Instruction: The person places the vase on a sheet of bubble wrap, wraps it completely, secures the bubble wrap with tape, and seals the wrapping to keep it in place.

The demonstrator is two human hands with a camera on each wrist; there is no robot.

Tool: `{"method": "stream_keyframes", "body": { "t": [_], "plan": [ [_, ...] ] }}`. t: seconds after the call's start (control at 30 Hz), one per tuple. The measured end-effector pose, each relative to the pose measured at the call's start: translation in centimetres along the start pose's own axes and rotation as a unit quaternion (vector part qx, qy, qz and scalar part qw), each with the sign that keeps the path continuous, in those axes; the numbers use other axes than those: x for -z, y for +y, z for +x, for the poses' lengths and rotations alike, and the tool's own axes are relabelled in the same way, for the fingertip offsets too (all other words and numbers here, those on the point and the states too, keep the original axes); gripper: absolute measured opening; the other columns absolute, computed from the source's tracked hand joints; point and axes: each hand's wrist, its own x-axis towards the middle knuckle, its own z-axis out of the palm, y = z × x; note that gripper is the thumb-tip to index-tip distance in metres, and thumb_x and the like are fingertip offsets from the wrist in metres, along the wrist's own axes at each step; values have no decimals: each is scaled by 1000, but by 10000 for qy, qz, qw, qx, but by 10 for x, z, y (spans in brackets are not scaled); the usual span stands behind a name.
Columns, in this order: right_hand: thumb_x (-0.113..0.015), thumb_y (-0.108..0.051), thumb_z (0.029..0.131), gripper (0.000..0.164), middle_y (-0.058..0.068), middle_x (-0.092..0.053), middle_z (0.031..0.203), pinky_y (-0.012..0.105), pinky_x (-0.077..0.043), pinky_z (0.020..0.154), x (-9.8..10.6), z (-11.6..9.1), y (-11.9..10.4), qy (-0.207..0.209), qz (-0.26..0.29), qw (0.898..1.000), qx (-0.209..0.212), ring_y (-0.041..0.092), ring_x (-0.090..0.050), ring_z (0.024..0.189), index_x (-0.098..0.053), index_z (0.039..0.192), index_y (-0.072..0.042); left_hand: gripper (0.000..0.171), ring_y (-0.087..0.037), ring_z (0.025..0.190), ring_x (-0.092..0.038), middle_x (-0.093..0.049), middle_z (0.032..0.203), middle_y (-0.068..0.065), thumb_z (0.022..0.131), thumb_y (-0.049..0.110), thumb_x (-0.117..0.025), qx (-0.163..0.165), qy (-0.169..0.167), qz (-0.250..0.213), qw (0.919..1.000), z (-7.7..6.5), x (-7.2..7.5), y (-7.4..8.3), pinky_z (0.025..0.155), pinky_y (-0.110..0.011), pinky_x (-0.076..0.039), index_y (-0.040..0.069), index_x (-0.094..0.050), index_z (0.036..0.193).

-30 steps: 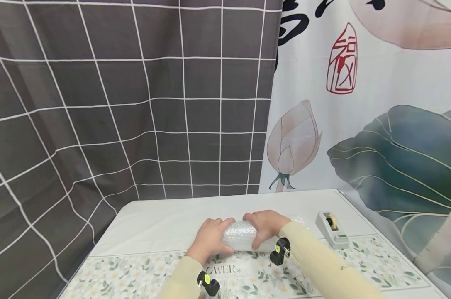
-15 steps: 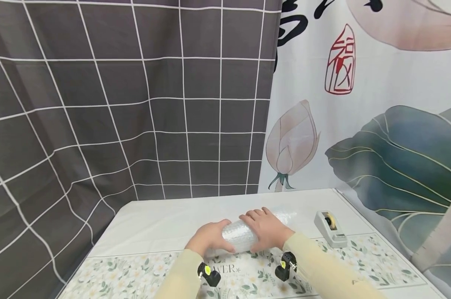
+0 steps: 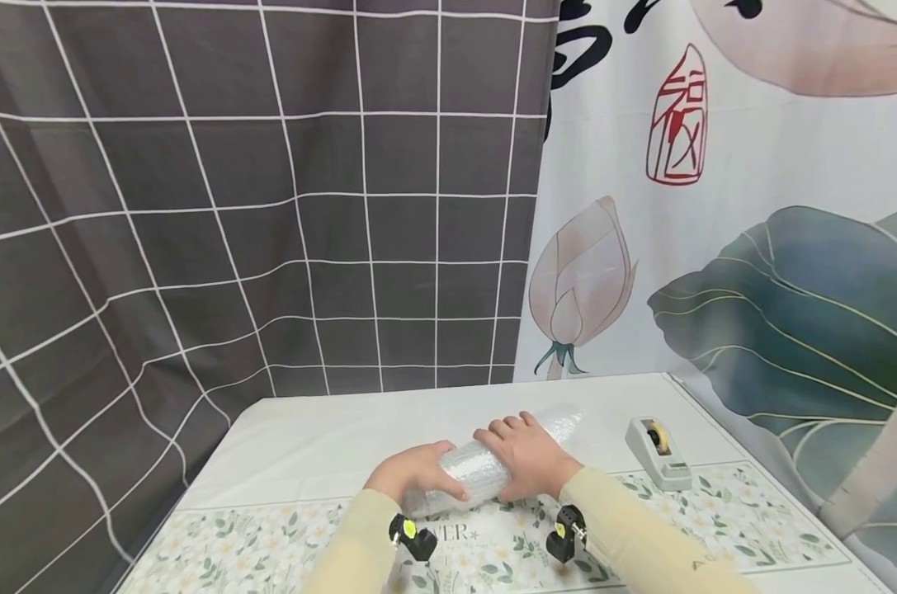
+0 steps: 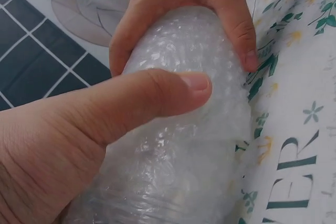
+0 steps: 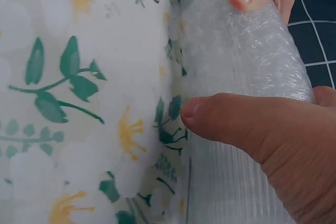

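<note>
A roll-shaped bundle of clear bubble wrap point(image 3: 478, 472) lies slantwise on the table, its far end pointing to the back right. What may be inside it cannot be made out. My left hand point(image 3: 416, 472) grips the near left end, its thumb across the top of the wrap point(image 4: 184, 135). Farther along, my right hand point(image 3: 528, 456) curls over the bundle, fingers on the far side and thumb on the near side. In the right wrist view the thumb presses the lower edge of the wrap point(image 5: 241, 51), where ribbed clear plastic shows below.
A white tape dispenser point(image 3: 659, 454) with a yellow-cored roll stands at the right of the table. A floral-printed cloth point(image 3: 270, 544) covers the front of the white table point(image 3: 329, 437). Dark checked curtain point(image 3: 403, 231) and a lotus-printed curtain point(image 3: 715, 247) hang behind.
The bundle has turned from nearly level to slanting, its left end coming nearer and its right end going back. Both hands have shifted with it, still holding it.
</note>
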Motion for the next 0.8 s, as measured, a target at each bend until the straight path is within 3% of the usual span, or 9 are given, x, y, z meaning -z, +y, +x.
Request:
{"method": "stream_keyframes", "body": {
  "t": [0.13,0.23,0.33,0.5,0.67,0.73,0.8],
  "plan": [
    [-87,-54,56,90,1,-66,116,48,-53,93,4,6,1,-139,158,9998,-24,26,-65,103,-57,133,-18,79,-25,98,-62,-67,112,-4,64,46,-86,-53,428,703,9966,-6,-1,4,87,-49,-53,15,-60,133],
    [-87,-54,54,85,-1,-68,108,42,-56,84,7,12,2,-357,340,9988,-69,23,-66,94,-61,127,-18,90,-27,101,-61,-65,116,-7,62,52,-86,-74,818,1480,9856,-10,-5,6,88,-52,-54,16,-57,139],
    [-87,-52,52,80,-3,-68,99,36,-56,76,9,17,3,-549,565,9968,-105,19,-65,84,-62,120,-18,92,-24,97,-60,-63,112,-5,60,53,-86,-92,1062,1874,9765,-11,-10,5,87,-49,-54,16,-57,139],
    [-88,-47,50,68,-10,-65,85,29,-55,68,10,24,9,-922,1245,9877,-201,10,-60,73,-62,107,-20,83,-15,90,-52,-56,103,2,62,50,-84,-309,1288,1839,9740,-10,-13,2,85,-41,-53,16,-61,134],
    [-88,-46,50,62,-16,-61,78,28,-53,67,8,30,15,-1479,1899,9693,-495,6,-56,69,-63,101,-21,84,-22,108,-56,-62,116,-3,69,52,-81,-519,1411,1861,9710,-11,-11,-2,103,-47,-48,10,-58,137],
    [-87,-51,52,66,-16,-62,81,29,-54,70,6,31,16,-1553,1850,9688,-553,6,-58,71,-64,106,-22,90,-27,120,-57,-63,128,-7,70,55,-81,-478,1457,1785,9719,-11,-11,-6,110,-51,-43,9,-54,143],
    [-86,-56,53,75,-11,-68,90,37,-55,81,5,31,17,-1343,1665,9756,-493,11,-63,80,-65,116,-20,94,-31,124,-57,-63,134,-8,71,57,-81,-386,1557,1574,9744,-10,-13,-11,112,-54,-41,11,-50,147]
  ]
}}
